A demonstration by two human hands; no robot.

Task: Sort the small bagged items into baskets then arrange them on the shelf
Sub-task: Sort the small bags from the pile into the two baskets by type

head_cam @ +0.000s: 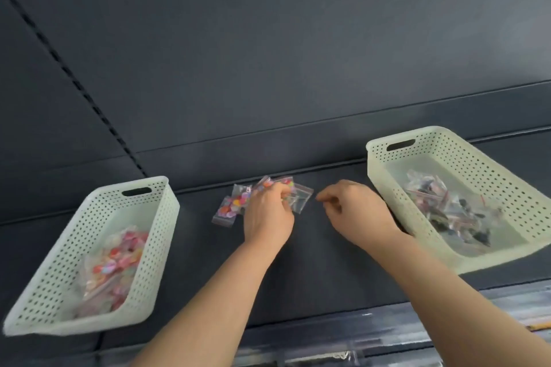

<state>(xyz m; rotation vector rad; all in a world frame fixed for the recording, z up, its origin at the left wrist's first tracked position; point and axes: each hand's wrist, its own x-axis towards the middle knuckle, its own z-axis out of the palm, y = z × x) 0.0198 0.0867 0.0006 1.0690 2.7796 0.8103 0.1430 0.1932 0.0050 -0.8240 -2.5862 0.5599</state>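
Cream perforated plastic basket [56,274] holds colourful bags. Beyond it, the left hand [268,214] grips matching small clear bags of coloured buttons [234,202] on the dark shelf [313,262], presumably to gather them for that basket. Right hand [354,211] is curled, its grasp indeterminable, beside the farther cream basket of darker bags [417,135].

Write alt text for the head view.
A person's left hand grips small bags on a dark shelf, right hand close beside. The pale left basket holds colourful bags, the right basket darker ones.
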